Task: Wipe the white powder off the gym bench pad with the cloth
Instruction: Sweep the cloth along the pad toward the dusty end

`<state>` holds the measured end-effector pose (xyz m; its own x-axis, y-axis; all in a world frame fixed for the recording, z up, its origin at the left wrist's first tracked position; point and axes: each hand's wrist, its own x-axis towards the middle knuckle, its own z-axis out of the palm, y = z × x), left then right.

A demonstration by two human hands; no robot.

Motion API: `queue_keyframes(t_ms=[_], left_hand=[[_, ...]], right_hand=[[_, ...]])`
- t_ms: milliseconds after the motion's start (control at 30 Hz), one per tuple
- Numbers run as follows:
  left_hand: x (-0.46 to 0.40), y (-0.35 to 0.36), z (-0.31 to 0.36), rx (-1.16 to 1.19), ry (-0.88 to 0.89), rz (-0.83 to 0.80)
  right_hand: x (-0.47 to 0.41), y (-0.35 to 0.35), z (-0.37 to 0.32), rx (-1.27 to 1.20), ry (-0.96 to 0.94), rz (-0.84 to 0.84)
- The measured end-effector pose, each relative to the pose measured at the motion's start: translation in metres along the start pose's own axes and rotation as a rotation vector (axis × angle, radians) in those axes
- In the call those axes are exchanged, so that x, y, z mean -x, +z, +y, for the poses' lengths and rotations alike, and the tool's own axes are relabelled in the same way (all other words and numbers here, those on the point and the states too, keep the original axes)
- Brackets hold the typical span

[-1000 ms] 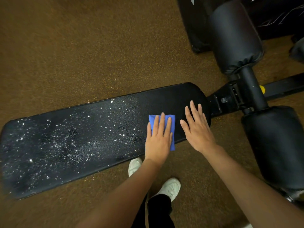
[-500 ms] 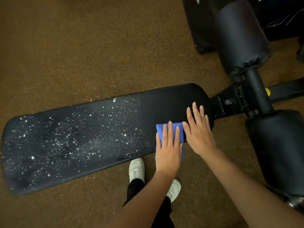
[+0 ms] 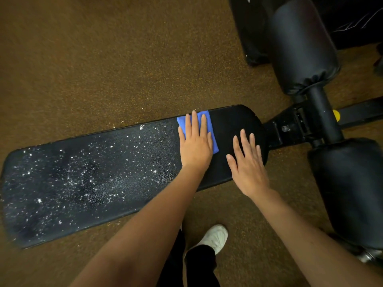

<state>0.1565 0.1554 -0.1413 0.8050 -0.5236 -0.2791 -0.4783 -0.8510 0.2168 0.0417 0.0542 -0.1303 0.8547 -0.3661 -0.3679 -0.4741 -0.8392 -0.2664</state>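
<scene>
our left hand [image 3: 194,145] presses the cloth [image 3: 209,129] flat to catch powder [image 3: 89,179] at nine o'clock; right hand [image 3: 247,164], spread, steadies the pad [image 3: 234,121].

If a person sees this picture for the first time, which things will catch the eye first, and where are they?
The white powder stands out most, scattered over the left and middle of the black bench pad. Next comes the blue cloth, pressed flat under the left hand near the pad's far edge, beside the bare right end. The right hand rests flat on that clean right end.
</scene>
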Motion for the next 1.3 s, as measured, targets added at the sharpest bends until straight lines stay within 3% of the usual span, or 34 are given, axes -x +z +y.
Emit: queue_keyframes(t_ms=[233,567,700,867,1133,1300], left_hand=[[0.020,0.014,-0.013,-0.131,0.148,0.075],[-0.032,-0.007,-0.006,-0.121,0.093,0.008],[-0.011,-0.003,-0.030,-0.023,-0.045,0.130],[0.002,-0.006,-0.047,-0.007,-0.093,0.056],[-0.030,-0.006,-0.006,-0.143,0.169,0.003],[-0.014,-0.003,-0.034,-0.042,-0.063,0.068]], right_hand=[[0.000,-0.002,-0.003,0.041,0.017,-0.005],[0.000,0.001,-0.009,0.057,0.033,0.014],[0.001,-0.002,-0.007,0.047,0.031,-0.007],[0.000,0.000,-0.016,0.013,0.082,-0.005],[-0.001,0.003,-0.025,0.025,-0.002,-0.011],[-0.001,0.001,-0.025,0.027,-0.019,-0.018]])
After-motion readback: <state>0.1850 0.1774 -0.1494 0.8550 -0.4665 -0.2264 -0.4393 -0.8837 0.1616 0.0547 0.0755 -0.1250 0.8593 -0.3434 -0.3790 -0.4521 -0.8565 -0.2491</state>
